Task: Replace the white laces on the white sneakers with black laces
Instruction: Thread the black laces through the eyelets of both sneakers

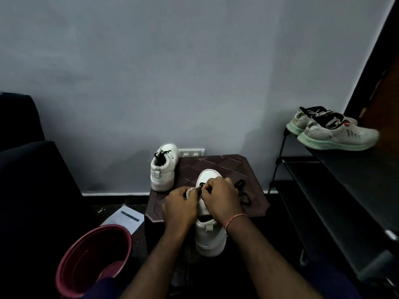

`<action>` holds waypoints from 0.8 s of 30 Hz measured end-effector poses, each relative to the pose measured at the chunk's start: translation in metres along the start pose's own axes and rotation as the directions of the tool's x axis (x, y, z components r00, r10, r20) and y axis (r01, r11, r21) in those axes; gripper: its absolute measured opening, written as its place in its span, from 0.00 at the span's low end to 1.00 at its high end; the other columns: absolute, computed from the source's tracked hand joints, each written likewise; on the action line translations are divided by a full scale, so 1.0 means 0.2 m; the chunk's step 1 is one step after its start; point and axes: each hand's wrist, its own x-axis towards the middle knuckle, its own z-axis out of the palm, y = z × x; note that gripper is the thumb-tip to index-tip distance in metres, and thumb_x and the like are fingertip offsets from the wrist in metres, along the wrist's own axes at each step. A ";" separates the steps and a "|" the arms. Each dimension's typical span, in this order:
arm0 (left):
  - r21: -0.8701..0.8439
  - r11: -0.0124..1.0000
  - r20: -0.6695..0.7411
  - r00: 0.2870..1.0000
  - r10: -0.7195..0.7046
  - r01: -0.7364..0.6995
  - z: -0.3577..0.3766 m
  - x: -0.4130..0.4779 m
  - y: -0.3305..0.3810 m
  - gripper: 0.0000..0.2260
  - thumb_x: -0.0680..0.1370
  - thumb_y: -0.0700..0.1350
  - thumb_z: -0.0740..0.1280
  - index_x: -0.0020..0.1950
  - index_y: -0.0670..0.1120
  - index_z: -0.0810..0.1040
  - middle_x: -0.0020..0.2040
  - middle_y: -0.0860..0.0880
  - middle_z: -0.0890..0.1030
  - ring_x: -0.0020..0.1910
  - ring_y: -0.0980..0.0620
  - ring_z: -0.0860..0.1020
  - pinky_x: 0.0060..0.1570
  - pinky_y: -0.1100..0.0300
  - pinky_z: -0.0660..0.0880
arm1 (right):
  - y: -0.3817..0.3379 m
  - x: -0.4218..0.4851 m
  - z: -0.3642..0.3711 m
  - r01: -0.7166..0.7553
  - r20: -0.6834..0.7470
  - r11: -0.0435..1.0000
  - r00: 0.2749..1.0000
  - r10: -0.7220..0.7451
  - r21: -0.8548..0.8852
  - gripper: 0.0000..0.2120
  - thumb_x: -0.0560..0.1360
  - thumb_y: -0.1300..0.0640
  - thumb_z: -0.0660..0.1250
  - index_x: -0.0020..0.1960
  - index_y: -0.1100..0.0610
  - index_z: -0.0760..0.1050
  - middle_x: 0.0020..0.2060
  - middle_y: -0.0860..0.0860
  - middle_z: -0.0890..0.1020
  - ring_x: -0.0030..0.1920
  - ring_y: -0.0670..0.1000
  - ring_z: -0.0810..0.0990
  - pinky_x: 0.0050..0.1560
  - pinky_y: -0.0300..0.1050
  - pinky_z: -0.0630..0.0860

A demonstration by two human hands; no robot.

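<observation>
Bench (pixel 226 167) carries both white sneakers. Far sneaker (pixel 163 169) sits at the back-left edge, heel toward the camera, with black lacing visible at its collar. It looks finished, though its eyelet rows are hidden. Near sneaker (pixel 210 238) is at the front edge, heel toward the person, no white lace visible. Left hand (pixel 179 209): fingers curled on the near sneaker's upper beside the eyelets. Right hand (pixel 220 199): fingers pinching the black lace (pixel 240 183) at the eyelets, with the slack lying loose on the bench just right of the shoe. Judgement: second shoe is mid-lacing. Rows threaded are hidden by the hands; remaining rows and the tie are left.
</observation>
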 end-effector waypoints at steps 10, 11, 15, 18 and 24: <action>0.034 0.999 0.037 0.998 0.042 -0.043 -0.01 0.02 -0.01 0.13 0.72 0.53 0.62 0.35 0.47 0.78 0.31 0.49 0.80 0.37 0.48 0.78 0.39 0.54 0.75 | 0.03 0.02 0.04 -0.061 -0.025 0.965 0.997 0.070 0.255 0.08 0.71 0.54 0.66 0.35 0.54 0.78 0.37 0.49 0.83 0.49 0.54 0.78 0.51 0.50 0.76; 0.032 0.998 0.039 0.998 0.050 -0.051 -0.01 0.02 -0.01 0.14 0.71 0.55 0.60 0.36 0.47 0.79 0.32 0.49 0.80 0.37 0.48 0.79 0.40 0.54 0.76 | 0.02 0.02 0.03 -0.066 -0.022 0.968 0.997 0.074 0.241 0.08 0.72 0.54 0.66 0.35 0.53 0.77 0.38 0.49 0.83 0.51 0.54 0.76 0.52 0.50 0.75; -0.052 0.998 0.079 0.996 0.047 -0.043 -0.02 0.02 0.00 0.17 0.67 0.59 0.58 0.42 0.53 0.84 0.35 0.54 0.83 0.39 0.55 0.80 0.44 0.54 0.77 | 0.03 0.03 0.03 -0.072 0.009 0.965 0.997 0.072 0.251 0.07 0.72 0.55 0.66 0.35 0.51 0.77 0.39 0.49 0.83 0.52 0.54 0.76 0.53 0.51 0.75; -0.065 0.997 0.093 0.994 0.049 -0.043 -0.02 0.02 0.01 0.17 0.68 0.58 0.59 0.41 0.51 0.83 0.35 0.53 0.83 0.38 0.55 0.80 0.43 0.54 0.77 | 0.03 0.03 0.04 -0.075 0.004 0.958 0.997 0.077 0.277 0.06 0.72 0.53 0.65 0.37 0.52 0.77 0.39 0.49 0.83 0.50 0.55 0.78 0.52 0.52 0.76; -0.148 0.989 0.126 0.991 0.043 -0.024 -0.02 0.01 0.01 0.14 0.69 0.55 0.60 0.39 0.51 0.84 0.34 0.55 0.83 0.38 0.58 0.80 0.40 0.55 0.77 | 0.03 0.03 0.03 -0.062 0.060 0.978 0.997 0.051 0.198 0.08 0.73 0.53 0.65 0.40 0.54 0.79 0.41 0.50 0.83 0.54 0.54 0.76 0.54 0.49 0.75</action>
